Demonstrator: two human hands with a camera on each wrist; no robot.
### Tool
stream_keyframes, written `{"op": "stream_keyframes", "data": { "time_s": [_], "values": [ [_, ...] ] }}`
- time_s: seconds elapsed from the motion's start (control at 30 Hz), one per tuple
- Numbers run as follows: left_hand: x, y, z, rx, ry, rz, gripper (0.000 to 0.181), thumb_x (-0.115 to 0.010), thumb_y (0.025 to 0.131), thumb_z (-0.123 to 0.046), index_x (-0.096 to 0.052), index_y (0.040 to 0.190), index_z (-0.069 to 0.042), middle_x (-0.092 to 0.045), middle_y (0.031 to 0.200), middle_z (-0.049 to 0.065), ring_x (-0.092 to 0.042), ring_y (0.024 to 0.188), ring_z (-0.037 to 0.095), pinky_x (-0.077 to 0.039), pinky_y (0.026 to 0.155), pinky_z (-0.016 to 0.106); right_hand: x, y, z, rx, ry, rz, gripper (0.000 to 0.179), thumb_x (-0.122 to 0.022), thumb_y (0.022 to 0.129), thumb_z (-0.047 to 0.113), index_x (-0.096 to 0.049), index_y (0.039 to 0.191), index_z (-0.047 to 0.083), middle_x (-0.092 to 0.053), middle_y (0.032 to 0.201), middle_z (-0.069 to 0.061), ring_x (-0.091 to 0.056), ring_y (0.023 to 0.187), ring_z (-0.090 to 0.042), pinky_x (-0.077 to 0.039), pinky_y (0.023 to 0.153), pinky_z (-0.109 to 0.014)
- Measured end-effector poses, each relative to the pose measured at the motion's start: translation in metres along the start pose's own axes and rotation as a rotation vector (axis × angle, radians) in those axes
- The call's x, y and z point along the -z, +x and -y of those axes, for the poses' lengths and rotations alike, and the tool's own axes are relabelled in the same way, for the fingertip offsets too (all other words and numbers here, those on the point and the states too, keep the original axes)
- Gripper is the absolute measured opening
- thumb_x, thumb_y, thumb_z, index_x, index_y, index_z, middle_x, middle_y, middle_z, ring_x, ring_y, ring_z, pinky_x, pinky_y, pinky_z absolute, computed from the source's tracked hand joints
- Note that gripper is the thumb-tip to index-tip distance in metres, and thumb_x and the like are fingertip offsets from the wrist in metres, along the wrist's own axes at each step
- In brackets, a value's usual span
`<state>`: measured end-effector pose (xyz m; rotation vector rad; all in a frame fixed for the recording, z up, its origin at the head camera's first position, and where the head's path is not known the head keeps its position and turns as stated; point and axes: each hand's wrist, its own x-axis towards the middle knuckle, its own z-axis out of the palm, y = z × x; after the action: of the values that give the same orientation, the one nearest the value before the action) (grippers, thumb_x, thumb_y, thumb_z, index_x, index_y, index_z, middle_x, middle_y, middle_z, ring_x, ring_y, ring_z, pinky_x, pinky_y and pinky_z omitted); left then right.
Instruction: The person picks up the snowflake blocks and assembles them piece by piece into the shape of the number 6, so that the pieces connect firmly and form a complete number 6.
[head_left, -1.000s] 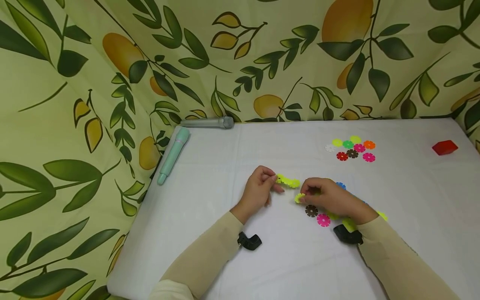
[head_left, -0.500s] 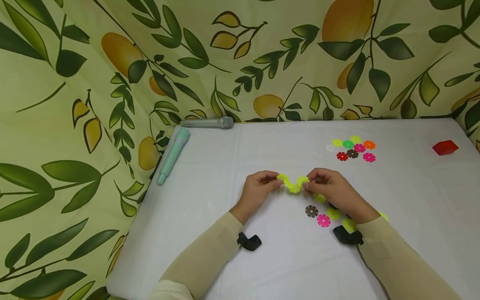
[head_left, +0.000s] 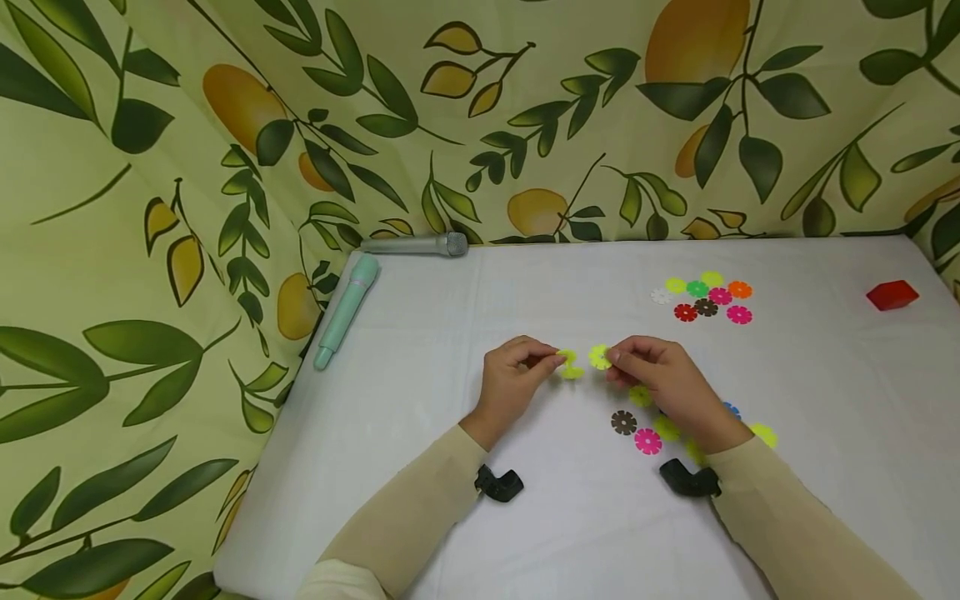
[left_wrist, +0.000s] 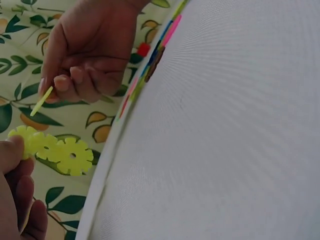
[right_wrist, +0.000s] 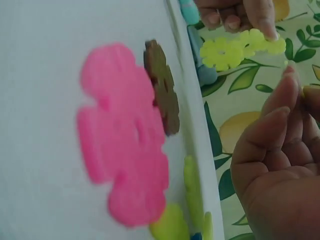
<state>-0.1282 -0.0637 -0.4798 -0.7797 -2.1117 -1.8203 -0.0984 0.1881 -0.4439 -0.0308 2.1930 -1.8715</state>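
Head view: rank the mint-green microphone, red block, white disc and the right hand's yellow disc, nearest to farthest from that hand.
1. Yellow disc, pinched by the right hand
2. White disc, beyond that hand
3. Red block, far right side
4. Mint-green microphone, far left side

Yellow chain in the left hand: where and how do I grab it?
Probably pinch the free end disc by its thin, notched rim, coming from the right: the left hand pinches the other end of the yellow chain, while this sticks out.
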Motion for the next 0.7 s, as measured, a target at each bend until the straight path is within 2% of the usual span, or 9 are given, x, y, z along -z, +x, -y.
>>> {"op": "stream_keyframes", "data": {
  "time_s": [0.13, 0.3, 0.43, 0.7],
  "values": [
    [0.001, 0.001, -0.001, -0.141, 0.150, 0.025, 0.009, -0.085, 0.093, 0.006, -0.083, 0.100, 0.001, -0.077, 0.096, 0.005, -0.068, 0.086, 0.016, -0.058, 0.072, 0.027, -0.004, -0.001, 0.000, 0.040, -0.017, -0.027, 0.039, -0.068, 0.112, 0.030, -0.064, 0.108, -0.009, -0.067, 0.091, -0.015, -0.061, 0.086, -0.028, -0.056, 0.075, -0.030],
    [0.001, 0.002, -0.001, -0.242, 0.232, 0.049, 0.010, -0.084, 0.094, 0.005, -0.084, 0.101, -0.001, -0.078, 0.097, 0.004, -0.066, 0.088, 0.017, -0.055, 0.074, 0.023, -0.009, -0.003, 0.002, 0.084, 0.013, -0.053, 0.034, -0.067, 0.112, 0.021, -0.061, 0.105, -0.011, -0.064, 0.087, -0.013, -0.060, 0.082, -0.024, -0.055, 0.072, -0.029],
    [0.001, 0.002, -0.001, -0.289, 0.283, 0.074, 0.008, -0.085, 0.094, 0.003, -0.084, 0.100, -0.003, -0.078, 0.096, 0.003, -0.064, 0.085, 0.015, -0.051, 0.076, 0.023, -0.014, -0.004, 0.003, 0.092, 0.036, -0.056, 0.034, -0.067, 0.112, 0.019, -0.060, 0.104, -0.014, -0.065, 0.087, -0.015, -0.059, 0.081, -0.024, -0.055, 0.072, -0.030],
    [0.002, 0.000, -0.005, -0.323, 0.308, 0.122, 0.008, -0.083, 0.094, 0.005, -0.082, 0.099, -0.001, -0.075, 0.092, 0.003, -0.063, 0.083, 0.014, -0.051, 0.074, 0.020, -0.021, -0.004, 0.001, 0.088, 0.046, -0.044, 0.034, -0.067, 0.111, 0.017, -0.061, 0.102, -0.015, -0.066, 0.086, -0.017, -0.060, 0.080, -0.024, -0.057, 0.073, -0.030]
  ]
}}
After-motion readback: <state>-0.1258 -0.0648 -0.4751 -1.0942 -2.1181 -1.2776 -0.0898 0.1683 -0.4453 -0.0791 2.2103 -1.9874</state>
